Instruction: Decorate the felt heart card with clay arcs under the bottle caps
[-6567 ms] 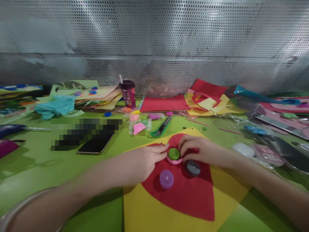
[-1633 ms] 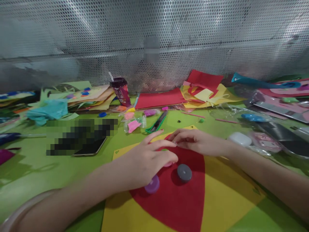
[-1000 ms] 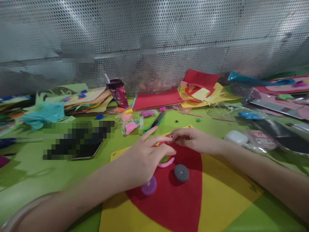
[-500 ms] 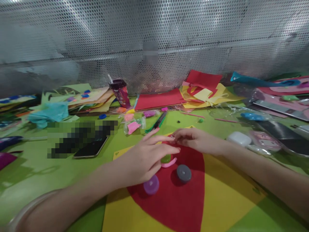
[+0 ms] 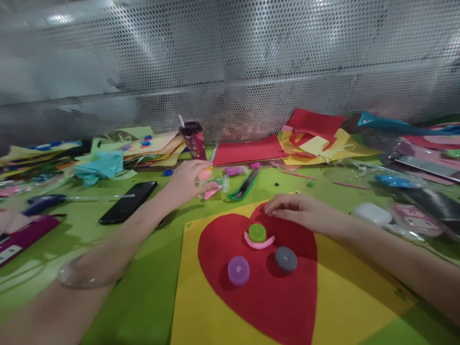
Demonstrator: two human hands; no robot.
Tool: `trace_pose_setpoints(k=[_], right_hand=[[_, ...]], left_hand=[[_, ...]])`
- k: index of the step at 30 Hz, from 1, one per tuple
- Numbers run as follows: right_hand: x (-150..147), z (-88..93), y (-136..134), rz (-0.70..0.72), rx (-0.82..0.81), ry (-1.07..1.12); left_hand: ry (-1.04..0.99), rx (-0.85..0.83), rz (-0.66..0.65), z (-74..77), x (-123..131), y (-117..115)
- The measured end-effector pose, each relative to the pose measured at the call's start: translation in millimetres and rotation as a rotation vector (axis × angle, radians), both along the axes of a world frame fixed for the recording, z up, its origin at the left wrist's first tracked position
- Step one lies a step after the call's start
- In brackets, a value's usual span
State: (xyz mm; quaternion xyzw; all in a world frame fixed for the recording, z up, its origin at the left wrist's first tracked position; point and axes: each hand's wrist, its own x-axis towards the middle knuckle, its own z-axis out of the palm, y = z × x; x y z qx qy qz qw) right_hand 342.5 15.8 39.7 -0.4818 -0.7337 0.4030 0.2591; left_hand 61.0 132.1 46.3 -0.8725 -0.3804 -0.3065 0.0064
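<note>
My left hand [image 5: 187, 179] reaches over the table at the small bags of pink and orange clay [image 5: 212, 189]. Its fingers are apart and I see nothing held in them. My right hand [image 5: 291, 208] rests at the top of a red paper heart [image 5: 273, 306], fingers curled and tips close together. Whatever they hold, if anything, is hidden. The heart lies on a yellow sheet [image 5: 345, 292]. On it are a green cap [image 5: 257, 233], a curved pink clay strip [image 5: 259, 246] just below that, a purple cap [image 5: 238, 271] and a grey cap [image 5: 286, 260].
Behind the sheet lies a green-and-black cutter [image 5: 246, 184]. A black phone [image 5: 128, 203] and a screwdriver-like tool [image 5: 46, 201] are at left. A lidded cup [image 5: 193, 140] and red paper [image 5: 247, 151] stand before a perforated metal wall [image 5: 223, 48]. A white case [image 5: 372, 214] sits at right.
My left hand has left the heart and moved up and left to the clay bags, uncovering the caps and pink strip. My right hand stays at the heart's top. The view has shifted slightly.
</note>
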Motion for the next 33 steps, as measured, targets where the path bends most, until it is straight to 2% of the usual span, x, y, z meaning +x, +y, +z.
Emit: trace_pose_setpoints(k=[3,5,7,10,12,15,18,23,28,33], right_hand=[[0,-0.2,0,-0.001,0.018,-0.012],[0,0.4,-1,-0.016,0.035,-0.019],[-2,3.1,-4,-0.081,0.087,-0.036],[-8,10.2,-11,-0.215,0.283,-0.116],[-14,13.5,-17,-0.235,0.355,-0.156],[-21,12.3,-23,-0.198,0.246,-0.148],[-24,7.7,-23,-0.185,0.162,-0.074],[-23,8.2,-20,-0.19,0.177,0.057],[-21,10.3,-17,-0.206,0.054,0.136],[-21,10.8,-19,-0.259,0.152,0.153]], left_hand=[[0.096,0.025,-0.032,-16.8,-1,13],[0.113,0.061,-0.051,-20.0,1,11],[0.096,0.114,-0.081,-16.4,6,1],[0.043,0.184,-0.139,-7.2,21,-24],[0.019,0.198,-0.181,-3.9,33,-42],[0.007,0.226,-0.266,-3.8,49,-63],[-0.006,0.255,-0.328,-4.9,56,-72],[-0.049,0.3,-0.34,-5.8,54,-70],[-0.017,0.294,-0.362,-7.4,53,-70],[0.035,0.248,-0.39,-7.8,54,-72]])
